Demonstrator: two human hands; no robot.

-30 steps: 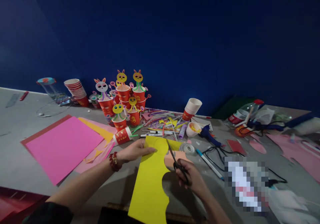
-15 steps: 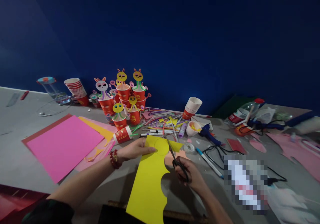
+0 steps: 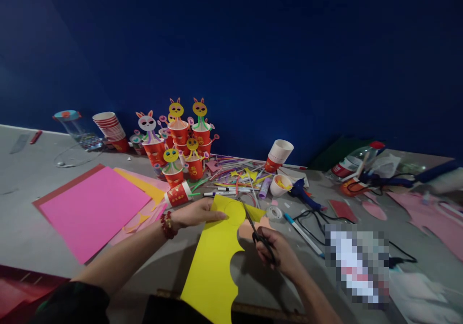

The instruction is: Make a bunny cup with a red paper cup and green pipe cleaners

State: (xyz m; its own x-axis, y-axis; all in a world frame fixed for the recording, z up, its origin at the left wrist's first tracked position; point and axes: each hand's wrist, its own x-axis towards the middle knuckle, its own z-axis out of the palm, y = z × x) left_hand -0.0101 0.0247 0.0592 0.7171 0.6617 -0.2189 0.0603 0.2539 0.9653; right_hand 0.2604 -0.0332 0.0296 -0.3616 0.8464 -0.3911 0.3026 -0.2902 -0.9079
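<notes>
My left hand (image 3: 198,213) pinches the upper left edge of a yellow paper sheet (image 3: 213,261), thumb on top. A circle outline is drawn near the sheet's top, and its right edge has scalloped cut-outs. My right hand (image 3: 277,251) is closed round the handles of black-handled scissors (image 3: 261,242). Their blades lie at the top right of the sheet, along the circle's right side, with a yellow flap (image 3: 256,213) beyond them. Under the blades, a piece of peach paper (image 3: 249,229) rests on the table.
Red paper cups with animal faces (image 3: 173,169) stand behind. Pink sheets (image 3: 97,208) lie at left. A blue glue gun (image 3: 306,196), a tape roll (image 3: 274,212), a blue-capped marker (image 3: 304,236) and black cable are at right. Straws and pens (image 3: 238,172) lie beyond the sheet.
The yellow sheet has turned slightly, its lower end shifting left. My right hand and the scissors have moved a little to the right and down. My left hand keeps its hold.
</notes>
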